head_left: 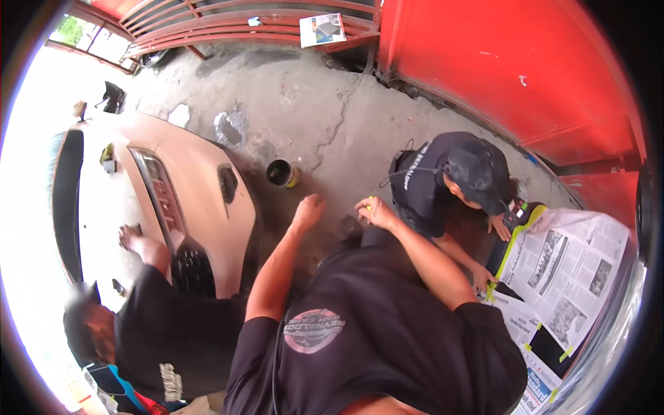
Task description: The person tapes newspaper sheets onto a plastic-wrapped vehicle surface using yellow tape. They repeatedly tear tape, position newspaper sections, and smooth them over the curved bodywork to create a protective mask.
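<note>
Both my forearms reach forward over the concrete floor. My left hand (311,209) is closed, its fingers curled in; whatever it may hold is hidden. To its right, with a gap between them, my right hand (375,211) is closed around a small bright yellow piece (369,207), too small to name for sure. The nearest thing to my left hand is an open can (280,173) with a dark inside and a yellowish label, standing on the floor beyond it.
A beige car body (207,166) fills the left, where a person in black (180,332) has a hand on it. At right another person (449,166) bends over a panel covered with newspaper (560,263) and yellow tape. Red slatted bench (242,31) and red metal wall (498,62) stand beyond.
</note>
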A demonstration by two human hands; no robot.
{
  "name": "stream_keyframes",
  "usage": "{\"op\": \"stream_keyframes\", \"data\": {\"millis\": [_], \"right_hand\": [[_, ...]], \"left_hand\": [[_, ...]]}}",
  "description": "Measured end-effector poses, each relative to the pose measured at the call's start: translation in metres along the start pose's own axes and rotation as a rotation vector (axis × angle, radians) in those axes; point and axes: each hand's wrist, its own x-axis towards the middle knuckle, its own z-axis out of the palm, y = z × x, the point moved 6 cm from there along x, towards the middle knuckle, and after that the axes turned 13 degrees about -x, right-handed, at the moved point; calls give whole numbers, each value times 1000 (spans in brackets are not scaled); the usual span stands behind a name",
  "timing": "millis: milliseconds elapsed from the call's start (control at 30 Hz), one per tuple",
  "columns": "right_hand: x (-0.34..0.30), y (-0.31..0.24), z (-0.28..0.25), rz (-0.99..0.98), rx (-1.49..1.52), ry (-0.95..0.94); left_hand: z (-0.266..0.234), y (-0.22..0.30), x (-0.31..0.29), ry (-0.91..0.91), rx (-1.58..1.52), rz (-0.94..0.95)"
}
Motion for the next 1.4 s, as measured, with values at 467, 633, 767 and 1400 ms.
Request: {"op": "stream_keyframes", "data": {"millis": [467,633,767,1400], "right_hand": [[343,85,-211,329,-277,322],[463,88,-316,452,-596,284],[542,14,-372,250,-562,310],[969,25,-437,639,-631,484]], "left_hand": [[-83,-85,189,-57,-302,-392],[-156,-66,328,79,-506,-557],[-215,-21,459,2,-247,-463],[-244,-91,933,-163,-471,-690]]}}
